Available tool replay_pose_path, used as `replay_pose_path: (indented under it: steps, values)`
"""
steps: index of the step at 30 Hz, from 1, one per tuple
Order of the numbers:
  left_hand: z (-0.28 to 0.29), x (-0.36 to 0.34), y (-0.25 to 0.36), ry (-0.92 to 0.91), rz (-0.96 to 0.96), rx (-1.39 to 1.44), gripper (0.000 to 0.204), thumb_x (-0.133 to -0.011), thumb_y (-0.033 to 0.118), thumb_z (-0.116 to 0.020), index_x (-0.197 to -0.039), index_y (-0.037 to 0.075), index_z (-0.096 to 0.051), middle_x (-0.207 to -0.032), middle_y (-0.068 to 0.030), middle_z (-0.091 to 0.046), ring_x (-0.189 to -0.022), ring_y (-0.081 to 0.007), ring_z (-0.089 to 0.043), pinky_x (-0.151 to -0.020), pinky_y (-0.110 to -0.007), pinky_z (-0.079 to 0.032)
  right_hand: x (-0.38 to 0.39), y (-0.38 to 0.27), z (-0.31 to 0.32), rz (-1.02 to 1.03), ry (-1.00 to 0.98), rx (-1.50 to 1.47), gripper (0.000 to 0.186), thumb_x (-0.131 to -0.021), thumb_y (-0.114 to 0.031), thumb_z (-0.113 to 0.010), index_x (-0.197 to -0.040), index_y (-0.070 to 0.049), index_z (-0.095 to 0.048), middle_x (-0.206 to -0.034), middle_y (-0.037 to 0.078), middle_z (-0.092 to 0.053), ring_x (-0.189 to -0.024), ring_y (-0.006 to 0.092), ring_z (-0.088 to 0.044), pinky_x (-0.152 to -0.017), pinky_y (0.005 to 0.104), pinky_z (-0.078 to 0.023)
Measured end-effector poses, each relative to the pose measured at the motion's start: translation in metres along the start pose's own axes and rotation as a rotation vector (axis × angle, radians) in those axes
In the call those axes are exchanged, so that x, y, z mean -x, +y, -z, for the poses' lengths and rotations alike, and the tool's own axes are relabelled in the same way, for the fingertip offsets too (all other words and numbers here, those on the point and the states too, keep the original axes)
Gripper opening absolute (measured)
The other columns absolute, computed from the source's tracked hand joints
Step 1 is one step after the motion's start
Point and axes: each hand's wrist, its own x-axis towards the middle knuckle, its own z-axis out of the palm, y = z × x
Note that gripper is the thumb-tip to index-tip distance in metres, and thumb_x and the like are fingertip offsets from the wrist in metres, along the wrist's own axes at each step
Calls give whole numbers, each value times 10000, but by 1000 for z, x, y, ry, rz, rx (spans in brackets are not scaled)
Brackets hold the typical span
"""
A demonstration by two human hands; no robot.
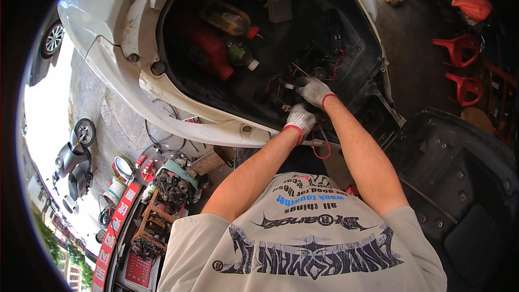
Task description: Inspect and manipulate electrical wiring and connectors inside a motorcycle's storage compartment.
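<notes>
My left hand point(301, 119), in a white knit glove with a red cuff, is at the near rim of an open scooter body point(208, 127). Its fingers are curled, and what they hold is hidden; a small pale connector point(286, 107) shows beside them. Just right of it and farther in, my right hand point(315, 92), gloved the same way, is closed with a white wire connector point(290, 86) at its fingertips. Thin red and dark wires point(277, 79) run around both hands. A red wire loop point(323, 157) hangs below them.
Inside the dark compartment lie a yellowish bottle point(227, 17), a red bottle point(211, 51), a green-labelled bottle point(240, 55) and a translucent container point(279, 5). A black seat point(432, 184) is at right, red plastic chairs point(459, 48) beyond. Engine parts point(175, 184) sit lower left; a parked scooter point(78, 165) stands outside.
</notes>
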Motion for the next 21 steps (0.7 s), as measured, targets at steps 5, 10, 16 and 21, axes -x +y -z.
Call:
replay_pose_path:
  steps: [5, 10, 16, 21]
  values:
    - [0, 0, 3, -7, -15, -20, 298, -839, 193, -584, -1095, 66, -671, -1060, -162, -697, -1022, -336, -645, -834, -399, -509, -2, 2, 2, -25, -35, -37, 426, -848, -254, -556, -1233, -89, -633, -1217, 200, -627, -1155, 338, -578, -981, 380, -449]
    - [3, 4, 9, -1, 25, 2, 303, -827, 174, -596, -1097, 56, -668, -1054, -161, -699, -1012, -332, -649, -829, -395, -510, 0, -1, 1, -54, -28, -35, 383, -877, -230, -508, -1214, -102, -640, -1250, 184, -609, -1198, 333, -548, -1032, 394, -425]
    - [3, 5, 11, -17, 89, 85, 320, -808, 168, -627, -1102, 49, -667, -1032, -159, -706, -958, -319, -671, -786, -381, -518, -1, 3, 0, -54, -32, -43, 384, -888, -256, -518, -1215, -94, -637, -1255, 190, -604, -1205, 331, -542, -1033, 393, -424]
    - [3, 5, 11, -24, 63, 82, 315, -816, 182, -627, -1098, 49, -669, -1031, -160, -707, -957, -318, -671, -789, -380, -517, 1, 1, 3, -51, -39, -30, 387, -889, -277, -534, -1217, -98, -635, -1256, 182, -606, -1208, 329, -540, -1033, 393, -422]
